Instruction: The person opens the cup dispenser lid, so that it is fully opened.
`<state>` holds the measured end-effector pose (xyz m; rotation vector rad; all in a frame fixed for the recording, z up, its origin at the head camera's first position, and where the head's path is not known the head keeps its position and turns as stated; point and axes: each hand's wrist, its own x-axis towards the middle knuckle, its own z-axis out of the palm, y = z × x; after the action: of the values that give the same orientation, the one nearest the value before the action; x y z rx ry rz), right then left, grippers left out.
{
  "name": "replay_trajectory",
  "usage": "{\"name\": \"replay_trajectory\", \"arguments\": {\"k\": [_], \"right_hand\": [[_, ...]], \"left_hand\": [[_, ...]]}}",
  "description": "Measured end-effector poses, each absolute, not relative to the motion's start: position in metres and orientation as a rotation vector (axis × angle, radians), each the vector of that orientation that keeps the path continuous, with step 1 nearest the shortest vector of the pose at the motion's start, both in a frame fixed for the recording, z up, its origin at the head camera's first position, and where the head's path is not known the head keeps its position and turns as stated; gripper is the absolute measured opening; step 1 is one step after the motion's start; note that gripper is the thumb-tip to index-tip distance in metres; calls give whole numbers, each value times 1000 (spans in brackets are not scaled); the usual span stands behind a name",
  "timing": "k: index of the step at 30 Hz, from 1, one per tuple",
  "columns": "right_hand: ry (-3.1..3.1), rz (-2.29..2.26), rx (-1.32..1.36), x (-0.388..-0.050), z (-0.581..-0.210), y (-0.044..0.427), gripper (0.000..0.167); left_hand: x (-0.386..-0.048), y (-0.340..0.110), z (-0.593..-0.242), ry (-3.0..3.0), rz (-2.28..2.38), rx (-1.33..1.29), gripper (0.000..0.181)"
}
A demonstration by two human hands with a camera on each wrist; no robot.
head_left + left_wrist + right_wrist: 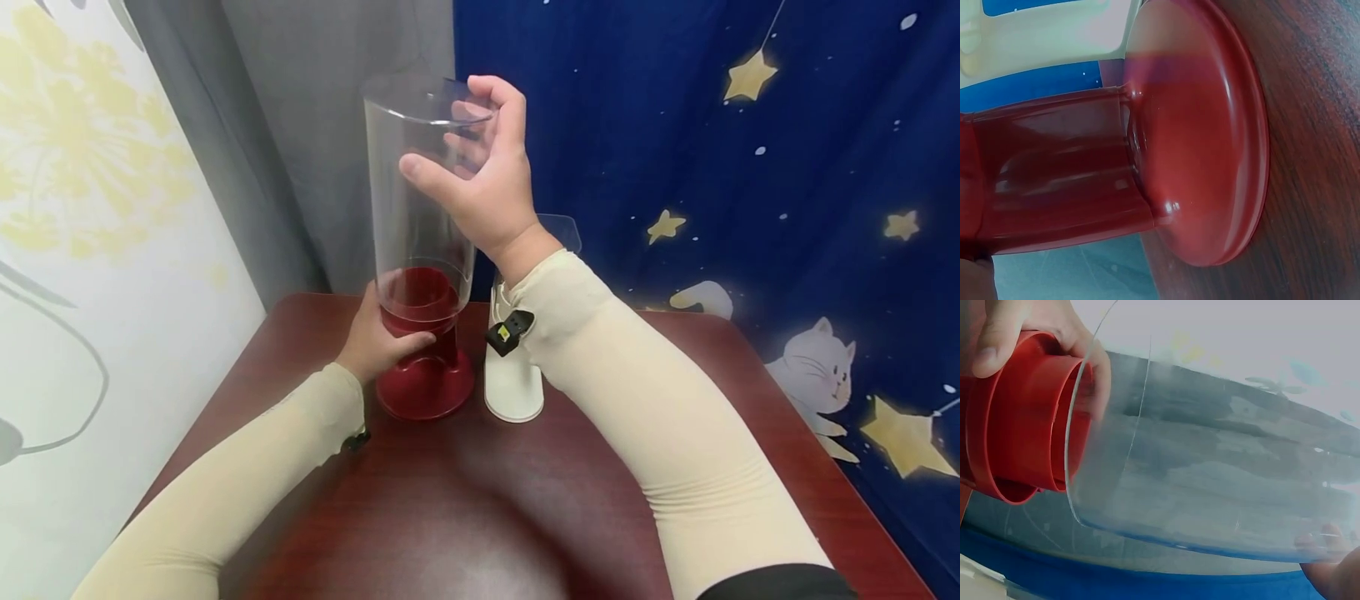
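Note:
A clear cylinder [420,200] stands nearly upright over a red base [426,387] with a round foot on the table. My right hand [487,167] grips the cylinder near its upper rim, thumb in front and fingers behind. Around the red collar at the top of the base curls my left hand [375,333]. In the right wrist view, the lower edge of the cylinder [1210,469] is just off the red collar [1029,419], with a gap between them. The left wrist view shows the red foot [1204,137] flat on the table.
A white stand [513,387] with a clear part [561,229] behind it is right of the red base. The dark red table [480,517] has curtains [675,150] behind it and a patterned white surface [112,167] at left.

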<state>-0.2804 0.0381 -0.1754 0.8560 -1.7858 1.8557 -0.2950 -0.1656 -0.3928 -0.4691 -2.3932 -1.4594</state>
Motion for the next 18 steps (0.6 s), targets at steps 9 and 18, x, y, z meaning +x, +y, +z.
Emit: {"name": "replay_trajectory", "arguments": {"k": [9, 18], "right_hand": [[-1742, 1897, 894, -268, -185, 51, 88], [-1696, 1929, 923, -257, -197, 67, 92]], "left_hand": [[-297, -167, -396, -2350, -1423, -556, 104], [-292, -165, -393, -2446, -1489, -408, 105]]}}
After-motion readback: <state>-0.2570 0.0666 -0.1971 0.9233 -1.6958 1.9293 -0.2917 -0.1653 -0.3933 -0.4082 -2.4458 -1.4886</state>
